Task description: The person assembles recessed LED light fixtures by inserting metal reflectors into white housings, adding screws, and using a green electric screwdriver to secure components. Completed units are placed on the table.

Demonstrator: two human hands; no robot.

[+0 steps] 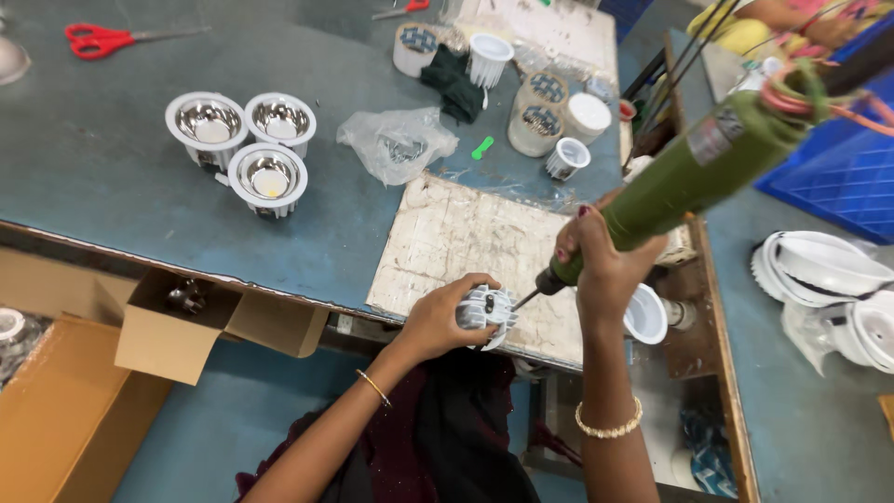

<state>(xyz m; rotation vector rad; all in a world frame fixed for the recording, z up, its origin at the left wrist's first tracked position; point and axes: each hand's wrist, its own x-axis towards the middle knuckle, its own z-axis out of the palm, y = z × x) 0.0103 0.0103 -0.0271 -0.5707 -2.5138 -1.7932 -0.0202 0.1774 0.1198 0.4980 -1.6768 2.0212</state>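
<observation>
**Driving a screw into a finned lamp housing, near edge of the work board**

My left hand [438,321] is wrapped around a white finned housing [488,313], fingers curled over its top, pinning it on the near edge of the scuffed white board [456,242]. My right hand [596,256] is closed in a full fist around the lower end of the green electric screwdriver [689,172], held tilted, with the body running up and to the right. The bit tip is touching the right side of the housing; I can't see the screw itself, too small.

Progress, judging from the bench only:
- Three finished-looking downlights [247,140] with shiny reflectors are clustered on the blue table [93,168], far left of the board. Those look done.
- The one in hand is mid-fastening.
- Loose parts are waiting far of the board: another white finned housing [488,58], small white caps, and round parts with chip boards.
- A clear plastic bag [396,140] of small hardware lies just beyond the board's far left corner.
- A stack of white trim rings [824,279] is on the right, well apart from me.

So I'd call it a few units in, with more to go.

Also here: red scissors [102,39] far left, and an open cardboard box [177,321] hanging off the near table edge on the left.
</observation>
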